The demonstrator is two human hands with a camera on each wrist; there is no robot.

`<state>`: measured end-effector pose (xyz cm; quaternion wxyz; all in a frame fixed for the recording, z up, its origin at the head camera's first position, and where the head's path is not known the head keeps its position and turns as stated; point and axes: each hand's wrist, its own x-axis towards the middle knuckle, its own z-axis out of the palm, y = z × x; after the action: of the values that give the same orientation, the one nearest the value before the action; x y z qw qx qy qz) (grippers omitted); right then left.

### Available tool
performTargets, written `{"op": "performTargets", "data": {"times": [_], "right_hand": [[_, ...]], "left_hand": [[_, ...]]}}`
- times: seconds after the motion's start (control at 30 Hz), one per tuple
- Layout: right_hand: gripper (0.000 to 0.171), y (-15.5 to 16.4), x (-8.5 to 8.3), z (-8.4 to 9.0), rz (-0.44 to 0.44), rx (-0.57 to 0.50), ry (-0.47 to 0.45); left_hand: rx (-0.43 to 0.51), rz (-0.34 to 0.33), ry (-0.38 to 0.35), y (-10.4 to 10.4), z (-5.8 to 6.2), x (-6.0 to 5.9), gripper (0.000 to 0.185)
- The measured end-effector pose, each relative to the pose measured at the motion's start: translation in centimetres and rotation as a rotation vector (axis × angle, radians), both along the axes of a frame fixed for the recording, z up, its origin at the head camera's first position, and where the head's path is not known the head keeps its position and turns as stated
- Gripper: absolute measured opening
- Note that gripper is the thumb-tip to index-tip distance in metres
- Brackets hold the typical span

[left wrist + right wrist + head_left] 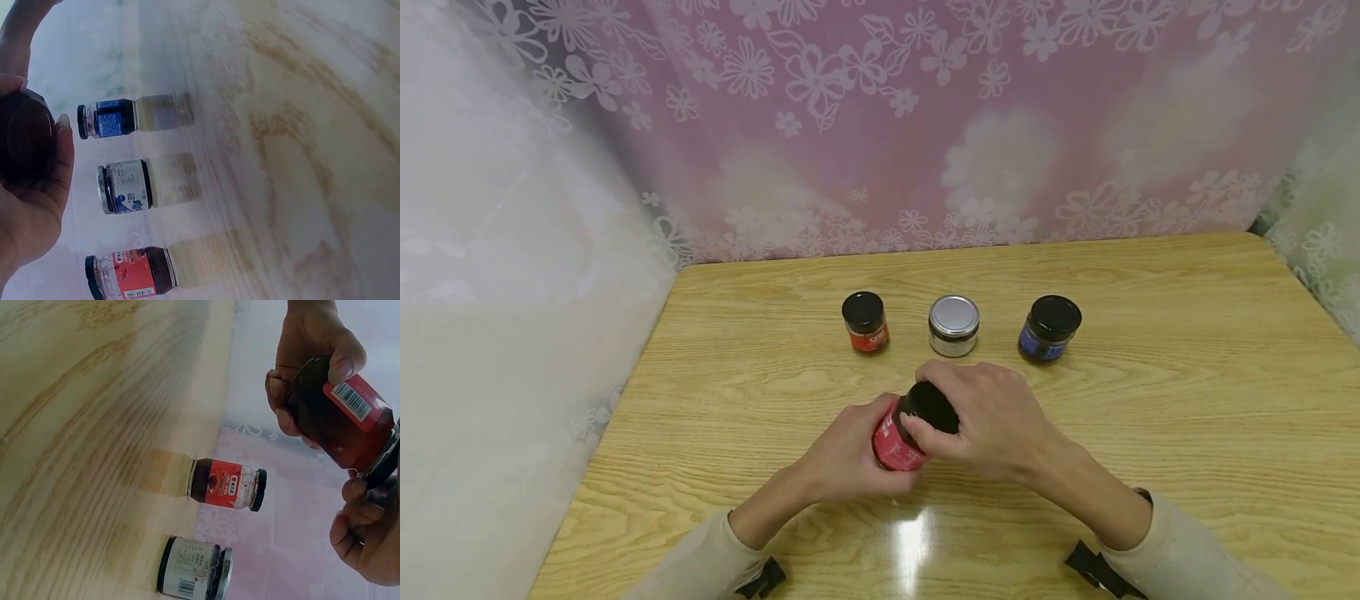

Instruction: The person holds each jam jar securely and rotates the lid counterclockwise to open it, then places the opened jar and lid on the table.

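A red-labelled jar (892, 442) with a black lid (933, 406) is held tilted just above the wooden table (1150, 400), near its front middle. My left hand (848, 454) grips the jar's body from the left. My right hand (988, 419) curls over the lid from the right, fingers wrapped round its rim. In the right wrist view the jar (340, 419) shows its barcode label, with my left hand (312, 344) behind it and my right fingers (365, 531) at the lid end. The left wrist view shows the jar's dark base (22, 147) in my palm (34, 212).
Three small jars stand in a row behind my hands: a red-labelled one with a black lid (865, 321), a silver-lidded one (953, 325) and a blue-labelled one with a black lid (1049, 327). A pink flowered curtain (925, 125) hangs along the table's far edge, and white lace (512, 292) on the left.
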<state>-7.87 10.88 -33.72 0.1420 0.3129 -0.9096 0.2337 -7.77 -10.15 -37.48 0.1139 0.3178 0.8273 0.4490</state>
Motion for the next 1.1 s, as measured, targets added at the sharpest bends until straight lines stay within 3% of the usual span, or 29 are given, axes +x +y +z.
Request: {"op": "performTargets", "data": {"times": [0.3, 0.57, 0.7, 0.9, 1.1], "right_hand": [[0.062, 0.9, 0.0, 1.2, -0.005, 0.065, -0.128], [0.063, 1.2, 0.3, 2.3, -0.040, 0.120, -0.218], [0.063, 0.9, 0.5, 2.5, -0.040, 0.127, -0.213], [0.051, 0.7, 0.2, 2.7, -0.003, 0.083, -0.148], [0.050, 0.8, -0.1, 2.7, 0.052, 0.083, -0.183]], "left_hand": [[0.051, 0.062, 0.028, -0.3, -0.5, 0.0, 0.056], [0.038, 0.064, 0.038, -0.4, -0.4, 0.0, 0.057], [0.008, 0.060, 0.050, -0.4, -0.2, 0.0, 0.058], [-0.033, 0.074, 0.125, -0.5, -0.1, -0.2, 0.060], [-0.034, 0.048, 0.147, -0.7, -0.2, -0.3, 0.060]]}}
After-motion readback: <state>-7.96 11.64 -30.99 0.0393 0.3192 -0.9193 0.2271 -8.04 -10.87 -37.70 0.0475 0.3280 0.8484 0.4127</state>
